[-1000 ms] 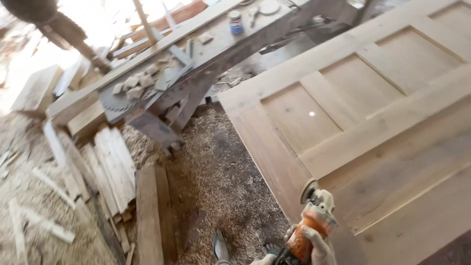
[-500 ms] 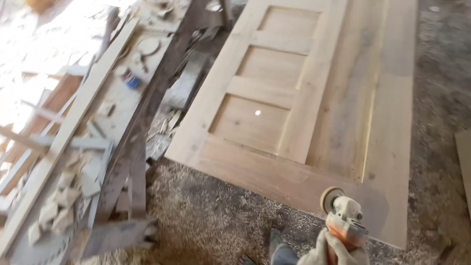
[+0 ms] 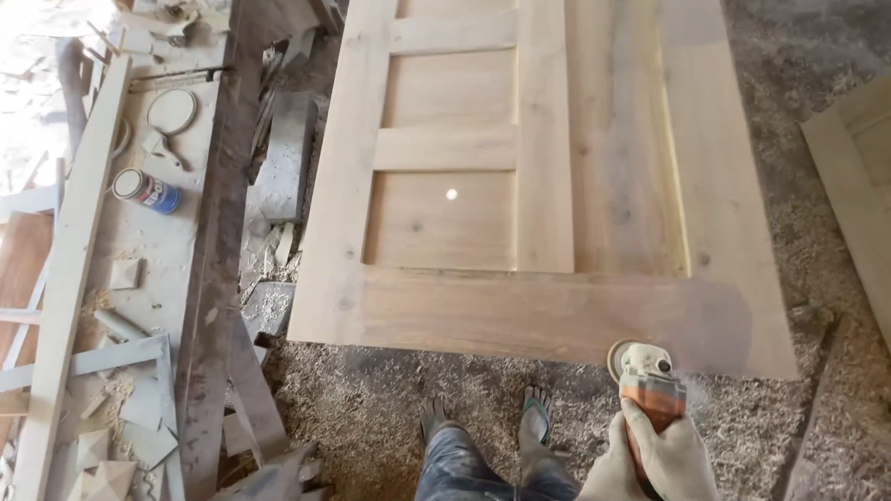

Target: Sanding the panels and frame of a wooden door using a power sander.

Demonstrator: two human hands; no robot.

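Right hand [image 3: 676, 453]: gloved, wrapped tight around the orange body of the angle grinder [image 3: 650, 390].
Left hand [image 3: 613, 478]: gloved, only partly in frame at the bottom edge; it seemed to steady the tool's rear, but whether it was closed I cannot tell.
Grinder: compact, rigid, probably fairly heavy and prone to kick; best held by the body, well behind the sanding disc [image 3: 618, 357].
Position: disc at the near edge of the wooden door [image 3: 520, 315], lying flat above the sawdust floor [image 3: 371, 399].
Left side: cluttered workbench [image 3: 176, 250] with a small can [image 3: 146, 190].

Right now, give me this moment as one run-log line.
hands: both gloved on orange angle grinder | disc: at near edge of panelled wooden door | floor: wood shavings | feet: near the door's edge
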